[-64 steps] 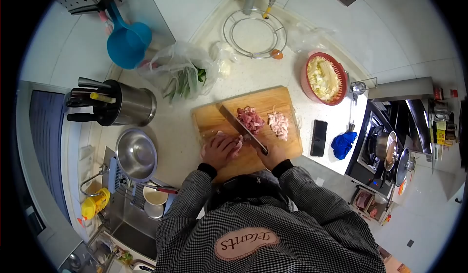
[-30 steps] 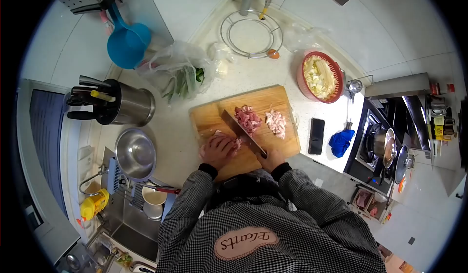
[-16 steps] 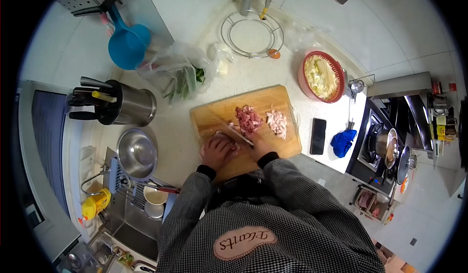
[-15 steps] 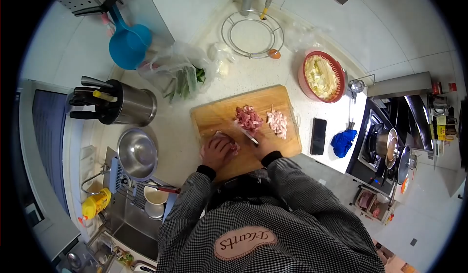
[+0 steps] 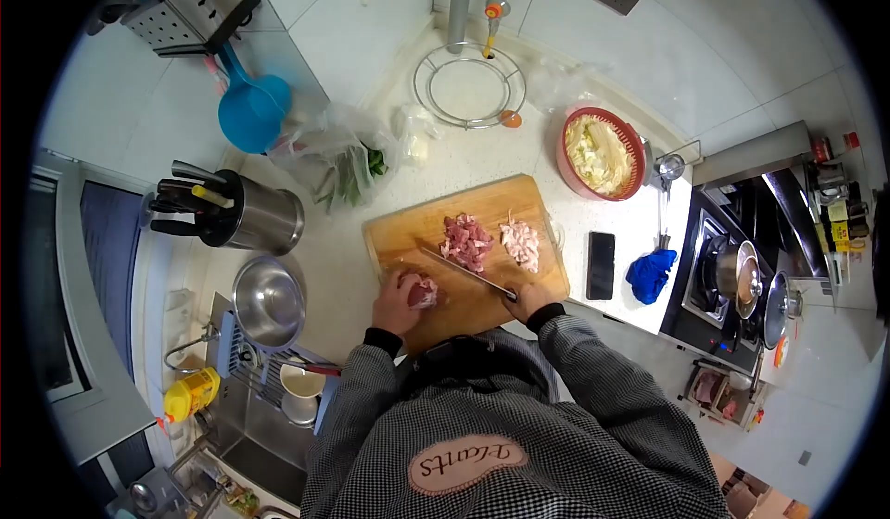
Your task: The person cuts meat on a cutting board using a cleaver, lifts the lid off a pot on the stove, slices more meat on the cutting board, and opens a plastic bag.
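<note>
My left hand [image 5: 397, 304] grips a piece of raw meat [image 5: 423, 293] at the left side of the wooden cutting board [image 5: 482, 310]. My right hand [image 5: 528, 300] is closed around the handle of a knife [image 5: 468, 273]. The blade points up and left across the board, apart from the held meat. Just beyond the blade lies a pile of cut red meat [image 5: 466, 241]. A smaller pile of pale, fatty pieces [image 5: 520, 244] sits to its right.
Behind the board are a plastic bag with green leaves [image 5: 348, 167], a wire ring rack [image 5: 470, 83] and an egg [image 5: 511, 119]. A red basket of shredded vegetable [image 5: 564, 162], phone [image 5: 601, 266] and blue cloth [image 5: 651, 275] are right. Left stand a knife block [image 5: 269, 208] and steel bowl [image 5: 269, 303].
My right hand has moved right, and the knife now lies slanted with its whole blade in sight. My left hand has shifted down and left, showing more of the meat. The view has tilted slightly.
</note>
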`<state>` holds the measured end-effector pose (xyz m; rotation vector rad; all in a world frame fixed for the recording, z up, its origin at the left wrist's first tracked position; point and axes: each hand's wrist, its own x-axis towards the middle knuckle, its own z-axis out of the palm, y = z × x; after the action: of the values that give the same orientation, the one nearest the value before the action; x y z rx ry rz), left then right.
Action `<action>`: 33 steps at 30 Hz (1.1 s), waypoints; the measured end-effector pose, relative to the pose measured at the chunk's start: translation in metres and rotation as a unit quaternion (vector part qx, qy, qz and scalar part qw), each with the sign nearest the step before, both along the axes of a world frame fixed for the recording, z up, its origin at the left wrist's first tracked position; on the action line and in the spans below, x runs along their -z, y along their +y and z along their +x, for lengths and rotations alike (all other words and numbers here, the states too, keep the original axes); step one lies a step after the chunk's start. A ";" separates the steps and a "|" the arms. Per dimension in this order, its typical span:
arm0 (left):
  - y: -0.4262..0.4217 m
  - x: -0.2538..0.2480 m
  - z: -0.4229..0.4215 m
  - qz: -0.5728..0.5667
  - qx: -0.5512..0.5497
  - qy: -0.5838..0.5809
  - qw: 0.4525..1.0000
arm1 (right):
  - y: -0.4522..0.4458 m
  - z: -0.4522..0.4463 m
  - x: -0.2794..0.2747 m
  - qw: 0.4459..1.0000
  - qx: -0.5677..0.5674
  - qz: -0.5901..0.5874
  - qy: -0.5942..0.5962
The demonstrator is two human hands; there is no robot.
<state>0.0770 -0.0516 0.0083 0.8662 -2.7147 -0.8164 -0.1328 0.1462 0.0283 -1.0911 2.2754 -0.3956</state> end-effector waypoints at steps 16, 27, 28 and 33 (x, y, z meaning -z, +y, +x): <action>-0.120 -0.042 0.184 -0.069 -0.348 -0.066 0.933 | 0.024 0.020 -0.031 0.989 -0.062 -0.049 0.124; -0.065 -0.048 0.044 0.093 -0.139 0.088 0.982 | 0.043 0.032 -0.050 0.991 0.108 -0.053 0.054; -0.054 -0.045 0.022 0.165 -0.098 0.098 0.976 | 0.047 0.033 -0.050 0.985 0.161 -0.044 0.037; 0.005 -0.040 -0.081 0.198 -0.008 0.017 0.980 | 0.070 0.031 -0.051 0.956 0.282 -0.080 0.008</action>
<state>-0.0042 -0.0465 0.0484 0.9314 -2.5510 -1.3848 -0.1016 0.2163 0.0797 -0.4897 2.5806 -0.8080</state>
